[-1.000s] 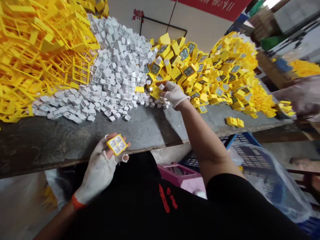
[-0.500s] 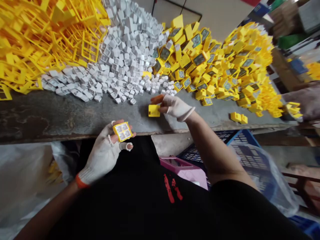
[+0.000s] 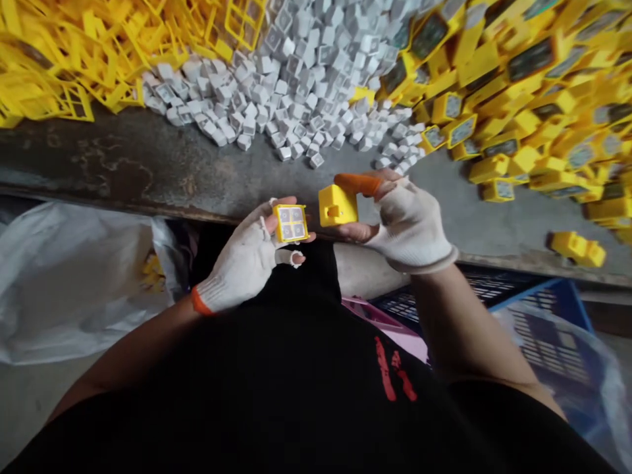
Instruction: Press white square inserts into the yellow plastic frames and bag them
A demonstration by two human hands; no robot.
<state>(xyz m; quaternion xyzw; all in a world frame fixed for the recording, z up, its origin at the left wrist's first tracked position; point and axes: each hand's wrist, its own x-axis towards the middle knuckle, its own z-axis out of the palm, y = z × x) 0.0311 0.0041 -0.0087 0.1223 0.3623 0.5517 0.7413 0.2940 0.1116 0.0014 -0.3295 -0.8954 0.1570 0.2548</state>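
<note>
My left hand (image 3: 247,253), in a white fingerless glove, holds a small yellow frame (image 3: 291,222) with pale square pieces set in its openings. My right hand (image 3: 407,214), gloved the same way and with an orange cover on one finger, grips a yellow plastic box-shaped housing (image 3: 338,205) between thumb and fingers. A small knob shows on the housing's near face. The two parts are close together but apart, over the front edge of the grey bench (image 3: 207,178).
Behind my hands lie heaps of yellow grid frames (image 3: 108,46), white cube-like pieces (image 3: 296,85) and yellow housings (image 3: 533,112). A yellow piece (image 3: 577,249) rests near the bench edge at right. Below stand a blue crate (image 3: 553,316) and a white sack (image 3: 74,283).
My right hand has lifted the yellow housing off the bench and turned it. Both hands are now nearer each other. The view has shifted closer to the bench.
</note>
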